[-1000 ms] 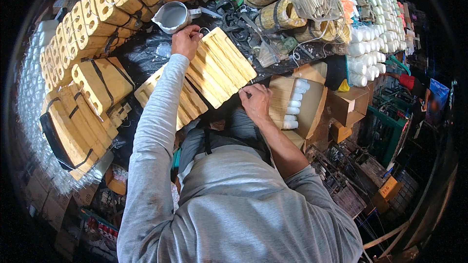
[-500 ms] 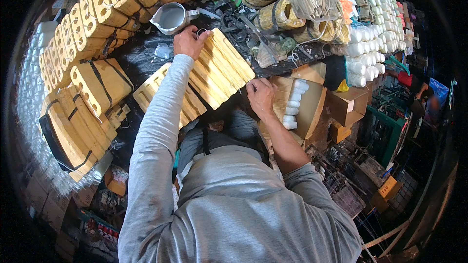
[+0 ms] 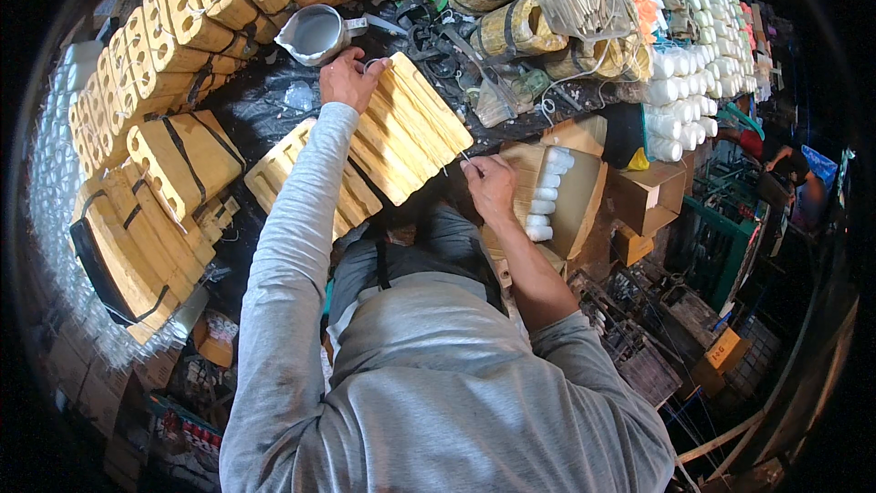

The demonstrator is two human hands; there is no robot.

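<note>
- Left hand (image 3: 347, 78) curled over far end of ridged yellow mould (image 3: 411, 132), centre of dark surface (image 3: 265, 105).
- Right hand (image 3: 488, 187) pinching thin wire at mould's near right corner.
- Mould open, channels empty; banded moulds (image 3: 155, 82) stacked left, white casts (image 3: 680, 100) far right.
- Looks early: filling not begun.

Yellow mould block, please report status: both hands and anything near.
Left hand on far end of yellow mould block. Right hand at its near edge, pinching something thin. Metal jug just beyond left hand.
</note>
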